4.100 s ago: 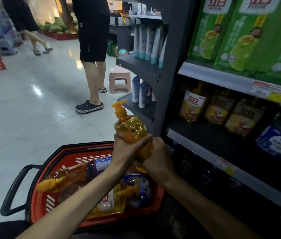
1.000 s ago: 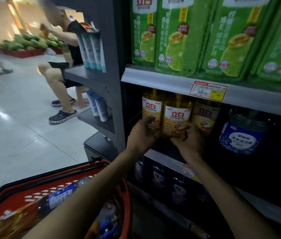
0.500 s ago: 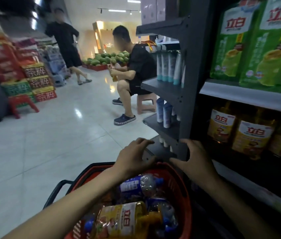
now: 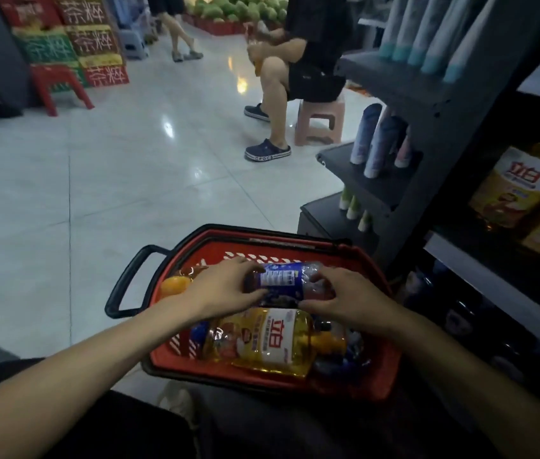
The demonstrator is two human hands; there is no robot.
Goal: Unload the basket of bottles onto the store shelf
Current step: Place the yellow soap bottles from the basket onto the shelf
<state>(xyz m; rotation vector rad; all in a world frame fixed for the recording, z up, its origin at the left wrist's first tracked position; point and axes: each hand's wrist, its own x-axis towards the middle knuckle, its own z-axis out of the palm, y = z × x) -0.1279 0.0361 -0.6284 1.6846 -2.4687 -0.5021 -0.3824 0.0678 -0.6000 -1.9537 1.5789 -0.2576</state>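
A red basket [image 4: 354, 385] with a black handle sits on the floor in front of me, beside the dark store shelf [image 4: 454, 104]. Several bottles lie in it. A blue-labelled bottle [image 4: 281, 281] lies on its side on top, and both hands grip it: my left hand [image 4: 225, 289] on its left end, my right hand [image 4: 348, 296] on its right end. Below it lies a yellow bottle [image 4: 262, 342] with a white label. An orange cap [image 4: 172, 286] shows at the basket's left. Yellow bottles [image 4: 513, 190] stand on the shelf at right.
A person sits on a pink stool [image 4: 319, 122] just beyond the shelf end. Tubes [image 4: 377, 144] stand on the end shelves. Stacked red and green crates [image 4: 73, 44] and a red stool [image 4: 60, 87] are at far left. Glossy tiled floor [image 4: 113, 193] lies between.
My hands have dropped from above the basket's rim down onto the blue-labelled bottle and closed on its two ends. My view has tilted down toward the basket.
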